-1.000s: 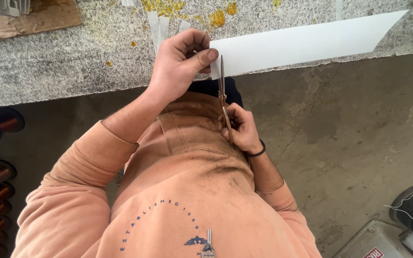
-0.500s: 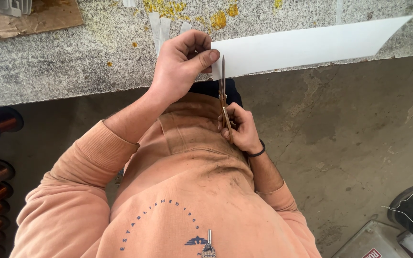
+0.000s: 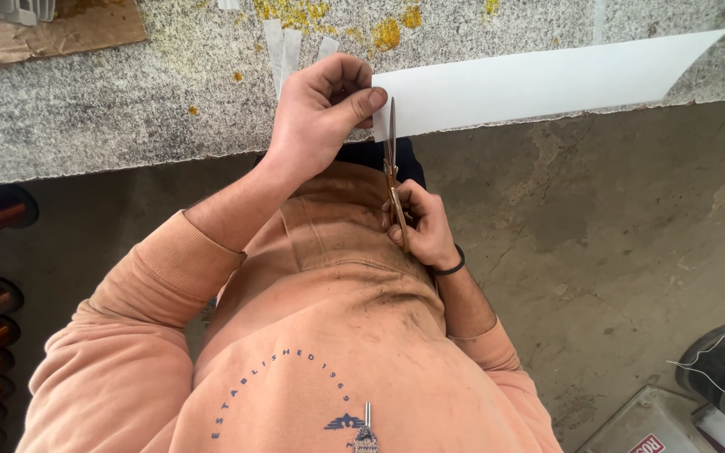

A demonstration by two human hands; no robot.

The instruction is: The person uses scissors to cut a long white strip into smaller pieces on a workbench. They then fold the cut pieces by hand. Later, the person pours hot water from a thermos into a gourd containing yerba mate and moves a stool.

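Head view: long white paper strip

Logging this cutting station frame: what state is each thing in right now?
Left hand: pinching the sheet's end.
Right hand: gripping the scissors' handles.
Scissors: blades at the sheet's edge.
White sheet: flat, overhanging the stone counter.
Cut strips: lying on the counter.

Left hand reaches far and forward, arm outstretched, fingers curled with thumb pinched against them; right hand stays near the torso, elbow bent, fingers gripping closed.
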